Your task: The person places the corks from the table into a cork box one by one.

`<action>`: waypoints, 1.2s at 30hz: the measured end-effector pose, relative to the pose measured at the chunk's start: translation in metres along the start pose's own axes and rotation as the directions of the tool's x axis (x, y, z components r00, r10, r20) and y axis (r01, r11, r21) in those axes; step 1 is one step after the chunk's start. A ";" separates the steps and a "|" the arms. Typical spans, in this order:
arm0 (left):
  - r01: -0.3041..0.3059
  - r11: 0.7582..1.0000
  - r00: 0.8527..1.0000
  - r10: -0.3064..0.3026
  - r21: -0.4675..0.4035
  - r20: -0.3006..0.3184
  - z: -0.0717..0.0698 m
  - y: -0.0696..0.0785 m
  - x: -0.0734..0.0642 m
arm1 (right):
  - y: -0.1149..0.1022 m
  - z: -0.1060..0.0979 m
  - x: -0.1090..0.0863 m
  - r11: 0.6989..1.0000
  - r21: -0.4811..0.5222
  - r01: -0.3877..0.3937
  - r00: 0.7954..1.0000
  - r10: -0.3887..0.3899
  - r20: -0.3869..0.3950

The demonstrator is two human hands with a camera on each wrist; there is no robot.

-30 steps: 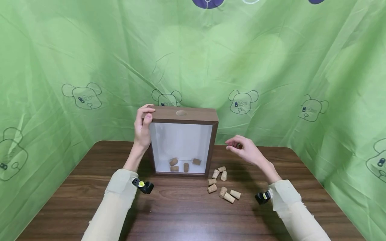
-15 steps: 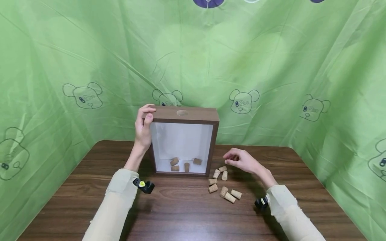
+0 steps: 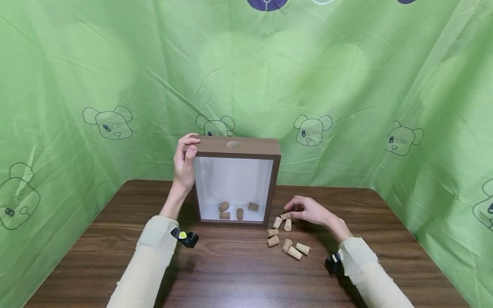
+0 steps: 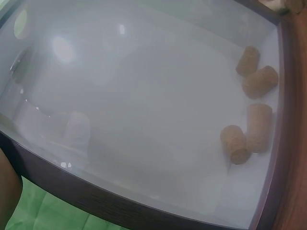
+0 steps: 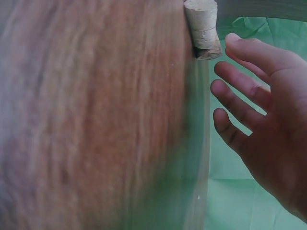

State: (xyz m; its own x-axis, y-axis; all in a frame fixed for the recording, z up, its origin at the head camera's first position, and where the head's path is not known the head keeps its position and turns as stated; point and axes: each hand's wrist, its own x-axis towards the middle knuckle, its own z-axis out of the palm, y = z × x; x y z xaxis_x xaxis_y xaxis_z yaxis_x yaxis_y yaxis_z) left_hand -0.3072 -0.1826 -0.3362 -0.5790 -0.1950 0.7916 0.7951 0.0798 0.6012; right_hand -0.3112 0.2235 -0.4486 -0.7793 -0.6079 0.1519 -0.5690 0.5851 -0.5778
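A brown-framed shadow box (image 3: pixel 254 147) stands upright on the table, with a round hole in its top and a clear front. My left hand (image 3: pixel 184 164) grips its upper left corner, thumb on the front edge and fingers over the top. Several wine corks (image 4: pixel 259 127) lie inside along the bottom. To the right of the box, my right hand (image 3: pixel 311 210) is low over the loose corks, its fingertips right at the farthest cork (image 3: pixel 285 216). In the right wrist view the fingers are loosely bent and spread, with a pale cork (image 5: pixel 201 21) just beyond the fingertips.
Several more corks (image 3: pixel 295 253) lie loose on the dark wooden table (image 3: pixel 231 265), to the right and front of the box. A green curtain (image 3: pixel 346 85) with bear drawings hangs around the back and sides.
My right hand has come down from beside the box to the loose corks, its fingertips lowering to the farthest one. The left hand and the box have stayed put.
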 end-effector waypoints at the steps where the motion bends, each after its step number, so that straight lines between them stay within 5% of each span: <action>1: 0.002 1.000 1.000 -0.002 0.001 0.001 0.000 0.001 0.000 | 0.001 0.001 0.000 1.000 -0.003 -0.003 1.000 0.003 0.005; 10: 0.017 1.000 1.000 -0.017 0.000 0.018 0.006 0.032 -0.003 | 0.000 0.004 0.002 1.000 -0.023 -0.020 0.999 0.020 0.025; 20: 0.017 1.000 1.000 -0.017 -0.002 0.014 0.000 0.002 -0.001 | -0.004 -0.001 0.002 0.998 -0.053 0.017 0.999 -0.019 -0.045; 30: 0.017 1.000 1.000 -0.016 -0.020 0.021 0.005 0.032 -0.002 | -0.025 -0.028 0.000 0.999 -0.038 0.039 0.989 -0.044 -0.141; 36: 0.017 1.000 1.000 -0.017 -0.014 0.026 0.006 0.034 -0.003 | -0.038 -0.045 0.000 0.998 -0.044 0.034 0.977 -0.042 -0.210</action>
State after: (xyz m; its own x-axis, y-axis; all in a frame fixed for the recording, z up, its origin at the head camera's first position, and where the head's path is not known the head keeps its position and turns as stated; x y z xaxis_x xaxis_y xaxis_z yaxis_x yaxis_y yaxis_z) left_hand -0.2796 -0.1737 -0.3175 -0.5966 -0.1709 0.7841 0.7876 0.0630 0.6130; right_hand -0.3015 0.2258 -0.3902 -0.7923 -0.5061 0.3409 -0.6060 0.5876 -0.5361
